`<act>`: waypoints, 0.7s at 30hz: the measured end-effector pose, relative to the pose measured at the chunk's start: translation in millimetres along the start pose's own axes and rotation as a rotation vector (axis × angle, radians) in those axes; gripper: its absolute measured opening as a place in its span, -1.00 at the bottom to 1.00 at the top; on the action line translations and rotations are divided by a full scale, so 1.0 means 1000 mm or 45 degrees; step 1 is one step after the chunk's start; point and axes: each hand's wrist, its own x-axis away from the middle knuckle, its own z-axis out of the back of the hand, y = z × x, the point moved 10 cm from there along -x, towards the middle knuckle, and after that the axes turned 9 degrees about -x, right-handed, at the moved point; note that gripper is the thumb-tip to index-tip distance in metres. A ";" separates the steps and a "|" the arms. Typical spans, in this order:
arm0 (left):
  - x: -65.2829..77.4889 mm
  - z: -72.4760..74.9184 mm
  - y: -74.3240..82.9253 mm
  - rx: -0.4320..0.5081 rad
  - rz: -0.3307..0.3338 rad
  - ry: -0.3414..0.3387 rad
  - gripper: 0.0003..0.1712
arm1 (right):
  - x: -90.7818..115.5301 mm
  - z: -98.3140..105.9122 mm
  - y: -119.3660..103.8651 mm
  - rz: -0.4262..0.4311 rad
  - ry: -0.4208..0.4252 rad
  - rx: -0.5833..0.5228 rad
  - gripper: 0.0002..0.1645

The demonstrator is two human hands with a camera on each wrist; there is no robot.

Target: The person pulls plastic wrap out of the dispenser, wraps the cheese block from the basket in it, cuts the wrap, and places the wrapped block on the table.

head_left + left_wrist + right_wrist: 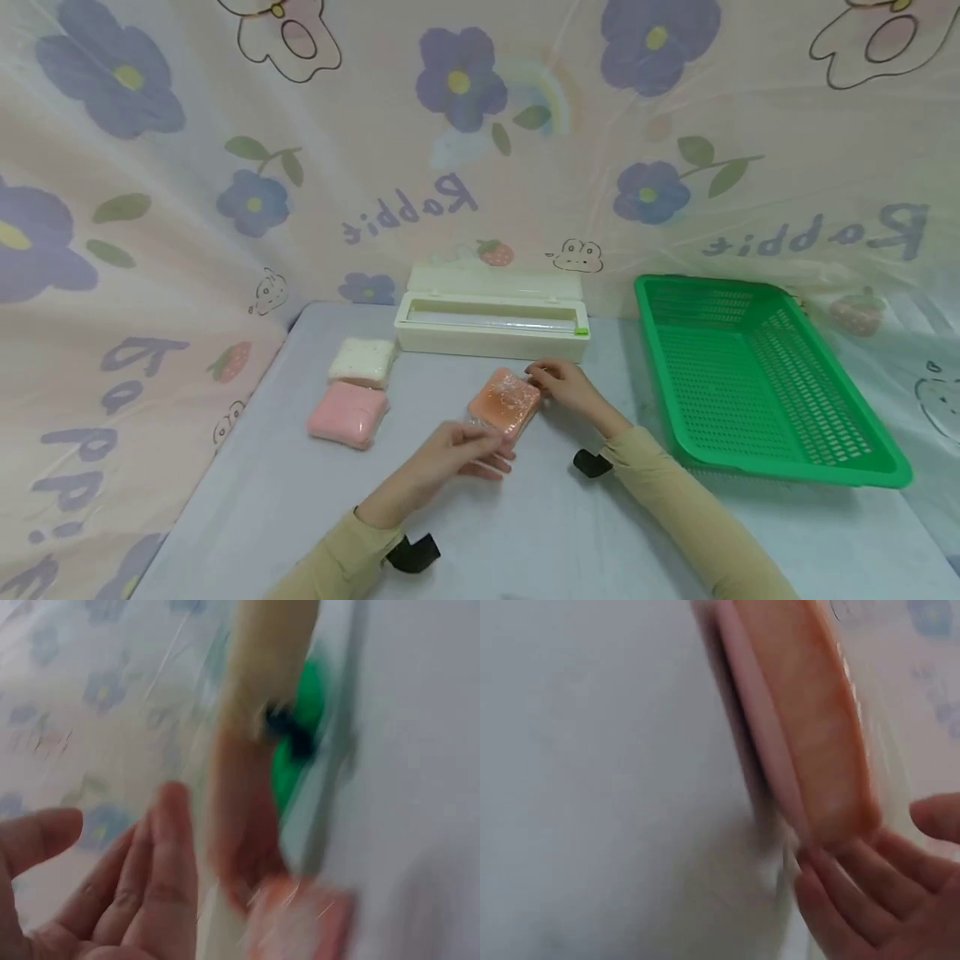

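Note:
A toast-shaped orange and pink block, wrapped in clear film, lies in the middle of the white table. Its orange face is up, and its layered side fills the top of the right wrist view. My right hand touches its right end with extended fingers, the thumb standing apart. Just in front of the block is my left hand; the left wrist view shows its fingers straight, with nothing between them and the thumb. That view is blurred.
Left of the block lie a wrapped pink block and a wrapped white one, touching. A white cling film dispenser with its lid raised stands at the back. On the right is a green perforated basket. Patterned cloth hangs behind.

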 end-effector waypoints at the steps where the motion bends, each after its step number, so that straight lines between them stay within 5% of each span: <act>1: -0.006 0.016 0.008 -0.027 -0.032 0.058 -0.49 | 0.004 -0.001 -0.007 0.057 0.001 0.068 -0.66; 4: -0.025 0.067 0.020 -0.123 -0.031 0.261 -0.56 | 0.023 -0.012 -0.037 0.312 -0.011 0.352 -0.59; 6: -0.039 0.087 0.016 -0.196 0.041 0.301 -0.59 | 0.042 -0.030 -0.059 0.534 -0.089 0.570 -0.48; 9: -0.060 0.097 0.001 -0.251 0.168 0.231 -0.59 | 0.073 -0.068 -0.083 0.916 -0.252 0.867 -0.30; 12: -0.075 0.095 -0.013 -0.285 0.239 0.141 -0.57 | 0.096 -0.101 -0.090 1.168 -0.372 1.105 -0.20; 17: -0.085 0.092 -0.025 -0.363 0.300 0.117 -0.61 | 0.104 -0.133 -0.086 1.276 -0.416 1.432 -0.30; 21: -0.088 0.095 -0.032 -0.342 0.335 0.146 -0.60 | 0.100 -0.138 -0.085 1.259 -0.432 1.533 -0.34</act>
